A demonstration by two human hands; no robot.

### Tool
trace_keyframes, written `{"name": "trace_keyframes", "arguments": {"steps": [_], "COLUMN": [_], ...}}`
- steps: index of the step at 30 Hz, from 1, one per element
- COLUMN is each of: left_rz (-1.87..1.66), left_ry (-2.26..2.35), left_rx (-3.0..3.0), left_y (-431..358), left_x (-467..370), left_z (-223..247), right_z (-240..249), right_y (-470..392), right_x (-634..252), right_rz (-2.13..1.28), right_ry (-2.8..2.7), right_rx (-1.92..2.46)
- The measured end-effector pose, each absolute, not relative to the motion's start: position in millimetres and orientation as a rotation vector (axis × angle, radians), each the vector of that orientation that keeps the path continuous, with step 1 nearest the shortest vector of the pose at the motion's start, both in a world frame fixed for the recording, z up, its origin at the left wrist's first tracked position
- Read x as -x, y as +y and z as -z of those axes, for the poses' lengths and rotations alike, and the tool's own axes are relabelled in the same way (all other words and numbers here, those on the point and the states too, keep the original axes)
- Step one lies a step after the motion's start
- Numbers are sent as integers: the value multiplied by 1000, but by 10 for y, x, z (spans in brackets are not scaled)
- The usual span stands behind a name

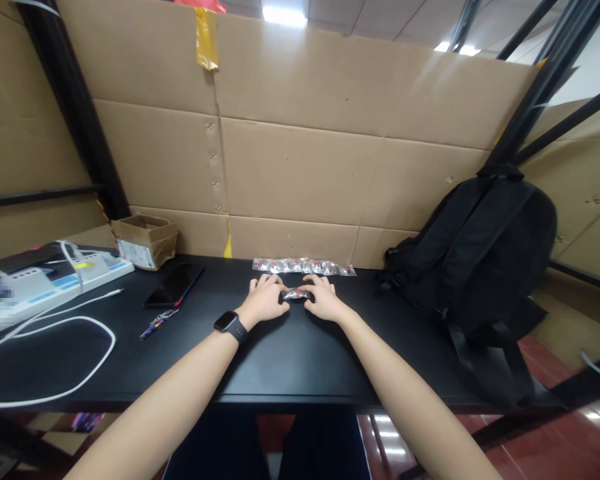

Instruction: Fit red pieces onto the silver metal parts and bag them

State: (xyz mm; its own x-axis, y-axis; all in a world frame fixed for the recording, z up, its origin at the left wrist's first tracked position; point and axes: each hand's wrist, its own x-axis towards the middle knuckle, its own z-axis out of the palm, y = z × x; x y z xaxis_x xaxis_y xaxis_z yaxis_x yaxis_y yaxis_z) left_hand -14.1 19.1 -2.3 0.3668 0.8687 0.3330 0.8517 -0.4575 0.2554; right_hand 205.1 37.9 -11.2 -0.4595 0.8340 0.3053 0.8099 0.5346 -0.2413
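A small shiny clear packet with something reddish inside (296, 293) lies low over the black table between my two hands. My left hand (266, 298), with a dark smartwatch on the wrist, grips its left end between thumb and fingers. On the other side my right hand (323, 297) pinches the right end. Just beyond my fingertips, a row of several similar clear packets with red bits (304, 267) runs along the foot of the cardboard wall. What exactly the packets contain is too small to make out.
The black table (290, 360) ends near my lap. Left are a phone (175, 285), keys (159, 323), a white cable (113, 340), a power strip (55, 287) and an open cardboard box (147, 241). A black backpack (480, 247) stands right. Cardboard (300, 173) walls the back.
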Motion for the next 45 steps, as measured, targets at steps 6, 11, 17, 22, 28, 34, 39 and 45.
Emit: {"name": "trace_keyframes", "arguments": {"steps": [6,11,17,22,28,34,39,45], "left_rz": [-693,-758,-818,-878,-882,-863,-880,-889], "left_ry": [1578,1522,1575,1542,1491,1454,1417,1337], "left_rx": [-2635,-2591,-2407,-2269,-2123,-2102,-2098,-2002], "left_y": [138,183,247,218,191,220,267,325], "left_x": [91,89,81,85,100,125,150,171], "left_z": [-9,22,43,-38,-108,-94,-64,11], "right_z": [71,32,-100,-101,-38,-67,-101,-104], "right_y": [338,327,290,347,373,367,354,349], "right_x": [-1990,-1979,-2006,-2080,-2104,-2141,-2149,-2134], "right_rz": [-106,-117,-209,-561,-928,-1056,-1100,-1091], "right_ry": [-2424,-2379,-2320,-2145,-1954,-1896,-1876,-1875], "right_rx": [1337,1349,1388,1239,1071,1089,1089,1106]}}
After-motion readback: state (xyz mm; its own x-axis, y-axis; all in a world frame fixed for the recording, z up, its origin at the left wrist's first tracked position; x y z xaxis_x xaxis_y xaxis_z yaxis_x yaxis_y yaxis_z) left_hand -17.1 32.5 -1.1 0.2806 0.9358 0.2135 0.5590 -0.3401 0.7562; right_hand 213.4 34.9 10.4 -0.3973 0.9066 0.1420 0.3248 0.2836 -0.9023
